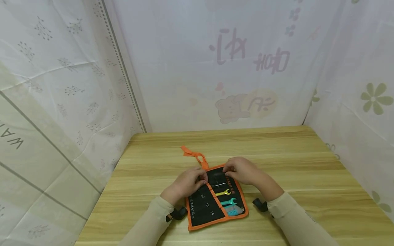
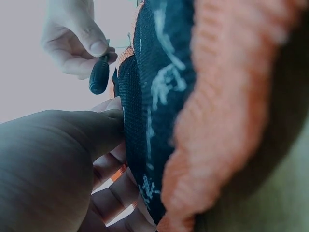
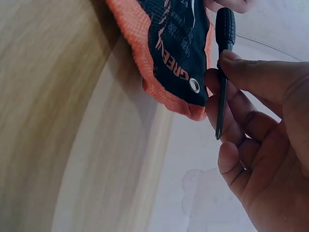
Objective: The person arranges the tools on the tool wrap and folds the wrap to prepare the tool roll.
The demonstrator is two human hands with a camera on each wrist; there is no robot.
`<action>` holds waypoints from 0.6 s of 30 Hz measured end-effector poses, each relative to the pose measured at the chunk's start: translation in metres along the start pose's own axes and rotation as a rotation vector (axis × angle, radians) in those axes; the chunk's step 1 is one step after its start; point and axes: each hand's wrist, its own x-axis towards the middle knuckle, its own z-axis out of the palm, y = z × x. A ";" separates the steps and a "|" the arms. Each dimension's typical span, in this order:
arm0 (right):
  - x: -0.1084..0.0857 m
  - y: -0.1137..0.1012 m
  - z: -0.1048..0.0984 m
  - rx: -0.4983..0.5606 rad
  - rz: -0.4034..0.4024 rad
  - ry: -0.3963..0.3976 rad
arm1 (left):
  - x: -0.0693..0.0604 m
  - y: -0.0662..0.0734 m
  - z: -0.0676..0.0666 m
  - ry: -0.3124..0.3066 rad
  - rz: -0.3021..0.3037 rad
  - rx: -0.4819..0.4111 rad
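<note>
A black tool pouch [image 1: 204, 218] with orange trim and white numbers lies spread on the table. My left hand [image 1: 186, 182] pinches the orange-edged pocket near its far end, thumb on the front and fingers behind in the left wrist view. Between thumb and fingers, my right hand [image 1: 243, 171] holds a small screwdriver [image 3: 226, 34] with a black handle, its tip pointing away from the pocket. A yellow wrench [image 1: 223, 193], a green wrench [image 1: 229, 201] and a teal-and-grey tool [image 1: 233, 210] stick out of the pockets. Near the hands, a thin metal shaft [image 1: 220, 185] also shows.
An orange tie strap [image 1: 197, 155] trails from the pouch's far edge over the wooden table [image 1: 261, 147]. Printed cloth [image 1: 184, 68] hangs behind the table and on both sides. Black wrist devices [image 1: 261, 205] sit at both cuffs.
</note>
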 end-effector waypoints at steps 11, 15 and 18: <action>0.005 -0.013 0.005 -0.034 -0.033 -0.032 | 0.000 0.001 -0.001 0.001 -0.001 -0.020; 0.008 -0.016 0.009 -0.050 -0.045 -0.042 | 0.000 0.002 -0.001 0.000 -0.018 -0.019; 0.009 -0.015 0.012 -0.050 -0.039 -0.051 | 0.001 0.002 -0.001 -0.004 -0.021 -0.021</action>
